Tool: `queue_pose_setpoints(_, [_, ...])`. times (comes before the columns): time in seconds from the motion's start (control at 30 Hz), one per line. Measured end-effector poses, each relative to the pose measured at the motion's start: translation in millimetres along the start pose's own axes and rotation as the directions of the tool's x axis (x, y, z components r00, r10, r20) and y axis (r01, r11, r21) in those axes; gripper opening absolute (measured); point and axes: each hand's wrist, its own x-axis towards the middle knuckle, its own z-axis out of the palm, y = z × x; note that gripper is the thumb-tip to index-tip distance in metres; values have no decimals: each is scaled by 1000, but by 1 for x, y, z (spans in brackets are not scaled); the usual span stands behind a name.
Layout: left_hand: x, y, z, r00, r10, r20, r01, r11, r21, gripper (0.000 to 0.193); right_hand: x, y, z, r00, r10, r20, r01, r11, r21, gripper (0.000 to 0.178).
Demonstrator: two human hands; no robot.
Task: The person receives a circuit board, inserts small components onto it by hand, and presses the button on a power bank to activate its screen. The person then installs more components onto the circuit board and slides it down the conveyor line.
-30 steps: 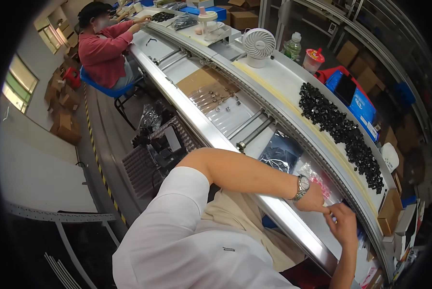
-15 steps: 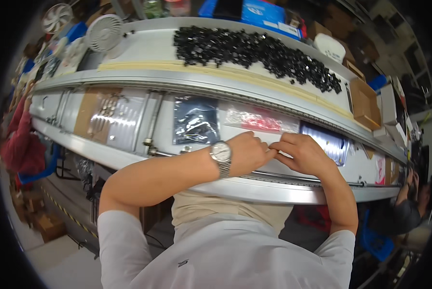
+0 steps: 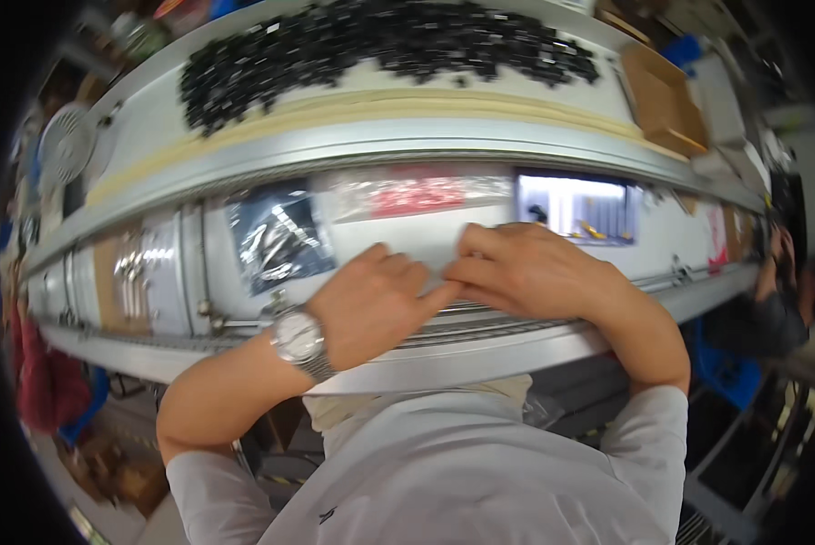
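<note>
My left hand (image 3: 367,295), with a silver watch (image 3: 298,336) on its wrist, is over the conveyor at the near rail. Its fingers are curled, and the thumb reaches right to meet the fingertips of my right hand (image 3: 530,268). My right fingers are bent and pressed together at the same spot. Whatever is between the fingertips is hidden or too small to name. Beyond the hands lies a clear bag of pinkish-red pieces (image 3: 421,193). A dark shiny plastic bag (image 3: 280,238) rests left of them, and a dark-blue-edged, glossy flat panel (image 3: 576,209) lies to the right.
Past the far metal rail (image 3: 371,141), a long heap of small black parts (image 3: 380,45) covers the white shelf. An open cardboard box (image 3: 664,104) stands at its right end, a white fan (image 3: 67,143) at its left. Other people sit at both sides, one in a red sleeve (image 3: 49,381).
The view has turned, so the bench and the bags appear farther left and higher. My hands stay together at the fingertips; both look larger, and the right one is more palm-down.
</note>
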Motion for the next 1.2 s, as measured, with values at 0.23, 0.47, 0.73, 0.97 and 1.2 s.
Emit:
queue_pose_setpoints(0.23, [3, 2, -5, 999, 15, 32, -16, 999, 46, 24, -9, 0, 5, 999, -31, 25, 32, 998, -49, 14])
queue_pose_setpoints(0.47, [5, -2, -8, 999, 34, 20, -34, 999, 23, 26, -9, -4, 2, 1000, -24, -18, 22, 997, -69, 15])
queue_pose_setpoints(0.73, [1, 0, 2, 1000, -22, -20, 22, 999, -25, 22, -6, -7, -2, 995, -60, -82, 54, 996, -69, 15])
queue_pose_setpoints(0.97, [-4, -3, 1, 999, -7, -46, 5, 999, -40, 22, -1, -13, -4, 996, -19, -84, 13, 997, -74, 22])
queue_pose_setpoints(1.2, [-1, -3, -5, 1000, -3, 4, 3, 998, -57, 17, 3, -23, -12, 993, -12, -115, 0, 995, -100, 17])
